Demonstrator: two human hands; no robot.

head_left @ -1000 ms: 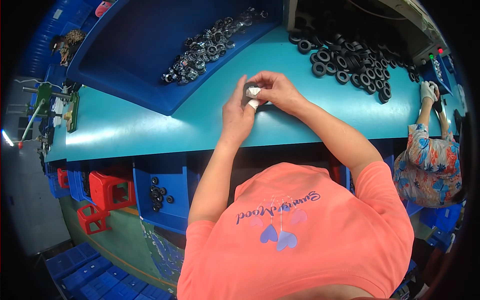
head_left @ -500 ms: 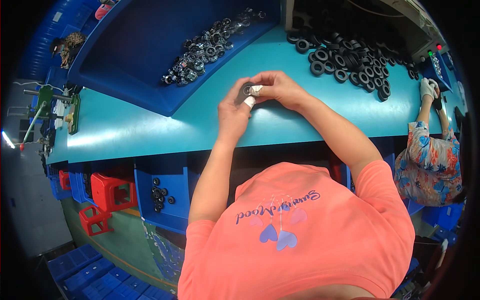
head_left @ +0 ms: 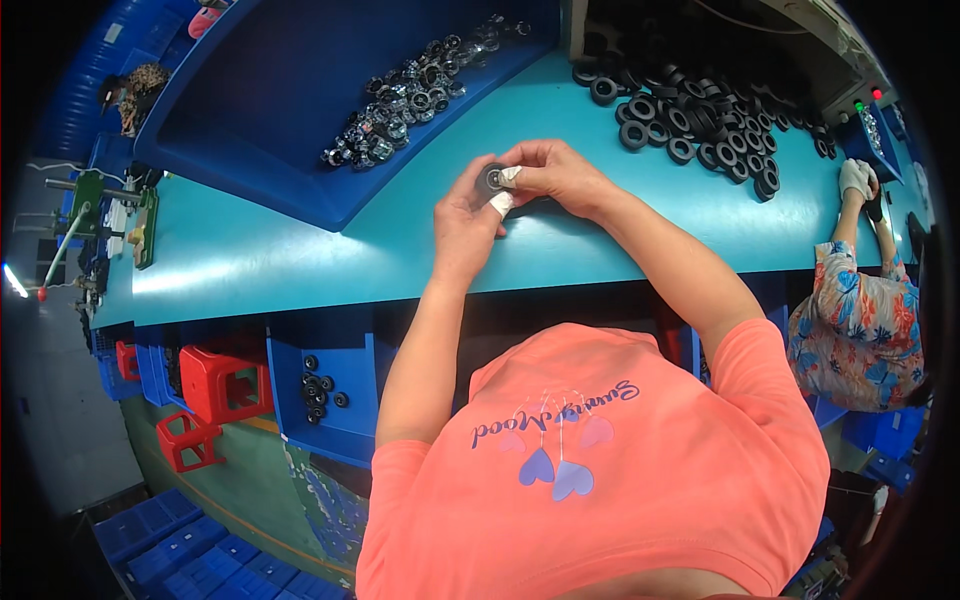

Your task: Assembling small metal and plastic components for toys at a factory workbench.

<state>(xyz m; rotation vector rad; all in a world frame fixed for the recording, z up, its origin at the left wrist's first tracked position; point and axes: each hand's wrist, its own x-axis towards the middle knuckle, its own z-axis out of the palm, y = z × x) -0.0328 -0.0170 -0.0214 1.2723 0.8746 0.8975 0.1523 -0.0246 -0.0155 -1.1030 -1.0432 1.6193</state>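
Both my hands meet over the teal worktable (head_left: 380, 255), gripping one small wheel with a black tyre (head_left: 488, 180) and a shiny hub. My left hand (head_left: 465, 215) wraps it from the left, its taped thumb along the near side. From the right, my right hand (head_left: 556, 178) presses its taped thumb on the wheel's face, fingers curled around the far side. Part of the wheel is hidden behind the fingers. Beyond my hands lies a pile of clear and dark wheel hubs (head_left: 420, 95) in a big blue tray (head_left: 250, 120). Loose black tyres (head_left: 700, 125) are heaped at the far right.
Below the table edge, a blue bin (head_left: 350, 360) holds several finished-looking black wheels (head_left: 317, 385). Red stools (head_left: 215, 385) stand at the left, near a green hand-press fixture (head_left: 146, 228). At the right a co-worker in a floral shirt (head_left: 860, 325) works with gloved hands (head_left: 856, 178).
The wheel has turned slightly between my fingers, and its hub faces up a little more clearly. Both hands have stayed in nearly the same place.
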